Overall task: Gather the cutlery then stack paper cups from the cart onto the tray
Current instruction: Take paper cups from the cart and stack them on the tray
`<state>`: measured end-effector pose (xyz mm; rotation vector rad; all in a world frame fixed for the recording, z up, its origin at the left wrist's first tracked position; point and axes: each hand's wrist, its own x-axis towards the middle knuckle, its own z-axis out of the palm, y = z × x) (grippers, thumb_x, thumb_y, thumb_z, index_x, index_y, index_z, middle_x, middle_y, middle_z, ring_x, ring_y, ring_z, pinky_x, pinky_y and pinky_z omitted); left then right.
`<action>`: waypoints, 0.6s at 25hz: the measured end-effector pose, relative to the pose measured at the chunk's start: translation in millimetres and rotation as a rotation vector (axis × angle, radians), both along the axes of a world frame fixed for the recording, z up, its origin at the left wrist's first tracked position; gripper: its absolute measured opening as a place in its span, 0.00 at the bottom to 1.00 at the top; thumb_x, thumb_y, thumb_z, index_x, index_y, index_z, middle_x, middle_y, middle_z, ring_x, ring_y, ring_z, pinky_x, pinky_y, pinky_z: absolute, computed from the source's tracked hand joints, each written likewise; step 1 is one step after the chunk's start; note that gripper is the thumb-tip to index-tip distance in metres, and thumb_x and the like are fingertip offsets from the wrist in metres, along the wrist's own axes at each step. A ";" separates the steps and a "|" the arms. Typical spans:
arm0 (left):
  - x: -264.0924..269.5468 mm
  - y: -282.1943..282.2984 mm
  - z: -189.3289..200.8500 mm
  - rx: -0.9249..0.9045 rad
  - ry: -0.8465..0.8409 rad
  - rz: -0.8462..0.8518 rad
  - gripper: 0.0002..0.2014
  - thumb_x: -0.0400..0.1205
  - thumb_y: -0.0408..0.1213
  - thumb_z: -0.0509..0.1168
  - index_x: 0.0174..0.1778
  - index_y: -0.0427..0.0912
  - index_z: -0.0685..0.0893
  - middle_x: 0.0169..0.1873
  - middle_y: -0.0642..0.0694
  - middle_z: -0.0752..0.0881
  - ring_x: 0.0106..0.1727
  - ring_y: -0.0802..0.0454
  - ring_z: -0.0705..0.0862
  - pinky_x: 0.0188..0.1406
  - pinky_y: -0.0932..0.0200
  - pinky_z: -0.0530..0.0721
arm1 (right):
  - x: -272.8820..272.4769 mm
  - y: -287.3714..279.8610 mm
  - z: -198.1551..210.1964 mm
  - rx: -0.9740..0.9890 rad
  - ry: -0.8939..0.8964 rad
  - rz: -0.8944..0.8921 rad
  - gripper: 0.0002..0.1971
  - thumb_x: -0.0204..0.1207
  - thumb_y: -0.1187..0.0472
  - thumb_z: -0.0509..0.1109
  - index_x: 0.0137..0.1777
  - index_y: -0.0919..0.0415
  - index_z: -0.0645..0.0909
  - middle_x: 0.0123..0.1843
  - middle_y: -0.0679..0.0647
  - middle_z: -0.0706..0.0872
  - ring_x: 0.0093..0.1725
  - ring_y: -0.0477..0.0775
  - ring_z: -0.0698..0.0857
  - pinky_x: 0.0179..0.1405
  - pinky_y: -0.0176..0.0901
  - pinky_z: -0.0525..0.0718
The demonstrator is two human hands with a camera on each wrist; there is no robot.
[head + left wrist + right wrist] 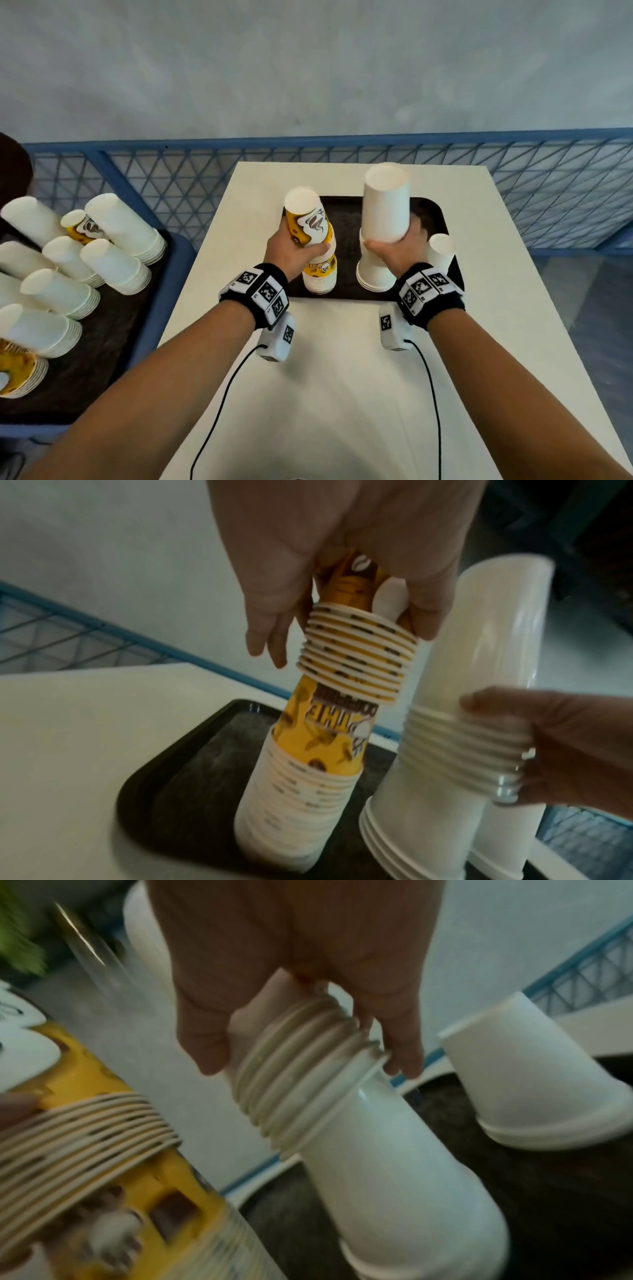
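A dark tray (pixel 346 219) lies on the white table (pixel 325 377). My left hand (pixel 294 251) grips a stack of upside-down yellow printed cups (pixel 308 219), seated over a lower yellow stack (pixel 320 275) on the tray. My right hand (pixel 394 251) grips a stack of upside-down white cups (pixel 385 205), set on a lower white stack (pixel 373 274). In the left wrist view, fingers (pixel 267 631) wrap the yellow stack (pixel 356 653) above its rims. In the right wrist view, fingers (pixel 400 1042) clasp the white stack (pixel 301 1074) at its rims. No cutlery is visible.
A single upturned white cup (pixel 440 251) stands at the tray's right side. On the left, the blue cart (pixel 171 260) carries a dark tray with several stacks of white and yellow cups (pixel 113 263). A blue mesh fence (pixel 548 178) runs behind the table.
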<state>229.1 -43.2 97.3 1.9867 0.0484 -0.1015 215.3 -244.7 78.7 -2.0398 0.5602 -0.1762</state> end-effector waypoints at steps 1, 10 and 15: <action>0.9 -0.7 -8.7 0.071 0.060 -0.034 0.35 0.67 0.37 0.78 0.69 0.45 0.72 0.64 0.45 0.83 0.63 0.47 0.82 0.59 0.60 0.76 | 0.2 0.9 -13.7 -0.001 0.125 0.042 0.46 0.58 0.55 0.81 0.75 0.58 0.61 0.71 0.63 0.71 0.67 0.63 0.74 0.70 0.54 0.73; 13.4 -7.2 -43.2 0.174 0.224 -0.043 0.38 0.68 0.41 0.77 0.73 0.47 0.67 0.68 0.45 0.80 0.69 0.44 0.78 0.67 0.54 0.74 | -9.1 8.2 -56.3 0.083 0.231 0.029 0.46 0.61 0.57 0.80 0.77 0.57 0.58 0.72 0.62 0.69 0.69 0.64 0.74 0.71 0.56 0.73; 3.7 3.7 -45.2 0.163 0.295 -0.102 0.38 0.73 0.42 0.73 0.77 0.49 0.62 0.71 0.45 0.78 0.72 0.43 0.76 0.71 0.51 0.72 | -22.6 18.0 -66.2 -0.030 0.393 0.057 0.38 0.68 0.59 0.75 0.74 0.66 0.61 0.72 0.68 0.71 0.70 0.68 0.74 0.69 0.53 0.72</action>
